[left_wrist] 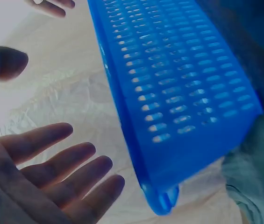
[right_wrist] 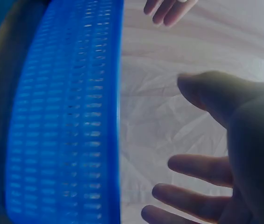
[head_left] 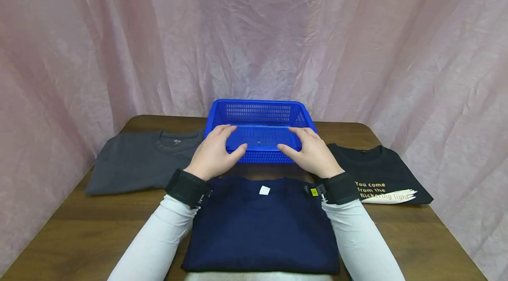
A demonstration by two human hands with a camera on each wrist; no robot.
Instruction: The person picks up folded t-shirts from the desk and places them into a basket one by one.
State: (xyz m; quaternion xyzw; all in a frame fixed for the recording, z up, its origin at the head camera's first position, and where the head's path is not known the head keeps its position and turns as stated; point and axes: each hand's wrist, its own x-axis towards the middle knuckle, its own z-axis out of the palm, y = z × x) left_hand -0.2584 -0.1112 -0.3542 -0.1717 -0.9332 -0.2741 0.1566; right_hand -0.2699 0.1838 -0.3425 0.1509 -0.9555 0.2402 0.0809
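Brown wooden table (head_left: pixel 59 237) bears glossy blue rectangular plastic basket (head_left: pixel 259 156) at twelve o'clock; matt navy cloth shirt (head_left: pixel 262 228) at six.

Left hand (left_wrist: pixel 26 186), fingers spread, apart from blue slotted plastic basket (left_wrist: pixel 188 154). Right hand (left_wrist: pixel 52 8) partly visible, top left. Wrinkled pale curtain (left_wrist: pixel 85 107) behind. Grey-teal cloth (left_wrist: pixel 258 163) lower right.

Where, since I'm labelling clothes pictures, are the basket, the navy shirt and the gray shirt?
Basket (head_left: pixel 259 156), head view: outside of its front wall.
Navy shirt (head_left: pixel 262 228), head view: middle of its front.
Gray shirt (head_left: pixel 136 164), head view: body, below the collar.
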